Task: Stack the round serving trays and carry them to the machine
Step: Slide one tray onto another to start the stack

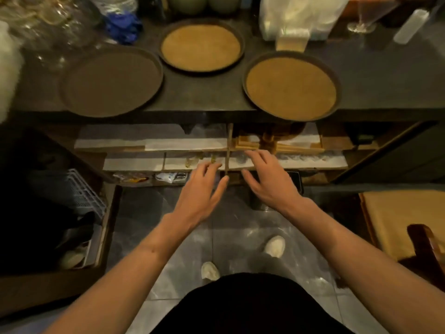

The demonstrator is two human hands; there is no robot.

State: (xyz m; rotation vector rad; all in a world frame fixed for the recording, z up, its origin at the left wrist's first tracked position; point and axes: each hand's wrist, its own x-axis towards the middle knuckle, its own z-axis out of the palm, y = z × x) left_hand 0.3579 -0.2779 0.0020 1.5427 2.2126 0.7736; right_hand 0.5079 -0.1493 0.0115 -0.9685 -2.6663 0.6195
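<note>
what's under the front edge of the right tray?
The right cork-lined tray overhangs the counter edge. Below it, an open shelf holds flat wooden pieces and a brown rounded object, partly hidden by the tray.

Restaurant service stn: serving trays (201,46) on dark counter (385,80), glassware (45,22), napkin shelves (154,143).

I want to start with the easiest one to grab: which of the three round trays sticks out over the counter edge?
The right cork-lined tray: its near rim overhangs the counter edge. The dark tray and far cork-lined tray lie fully on it.
</note>
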